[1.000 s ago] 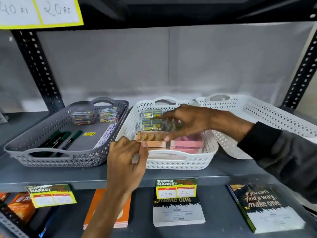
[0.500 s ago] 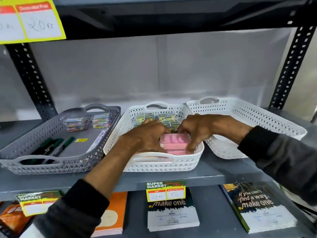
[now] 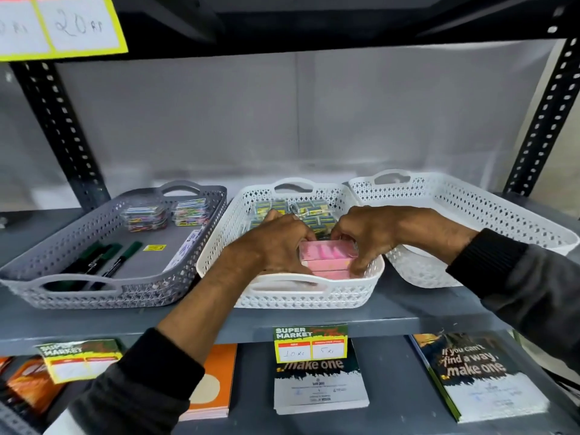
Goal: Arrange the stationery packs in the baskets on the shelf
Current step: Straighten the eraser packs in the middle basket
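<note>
Both my hands are inside the middle white basket (image 3: 301,296) on the grey shelf. My left hand (image 3: 276,243) presses against the left end of a stack of pink packs (image 3: 328,257). My right hand (image 3: 367,237) grips the stack's right end, fingers curled over it. Behind the hands lie several small yellow-green packs (image 3: 309,210) at the basket's back. The grey basket (image 3: 78,293) on the left holds clear packs of coloured clips (image 3: 166,215) and green markers (image 3: 106,259).
A second white basket (image 3: 489,221) stands at the right, tilted against the middle one. Black perforated uprights (image 3: 59,133) frame the shelf. Notebooks (image 3: 320,384) lie on the lower shelf, and price tags (image 3: 310,342) hang from the shelf edge.
My left hand moved from outside the basket's front rim into the basket, onto the left end of the pink stack. My right hand shifted from the yellow-green packs onto the stack's right end.
</note>
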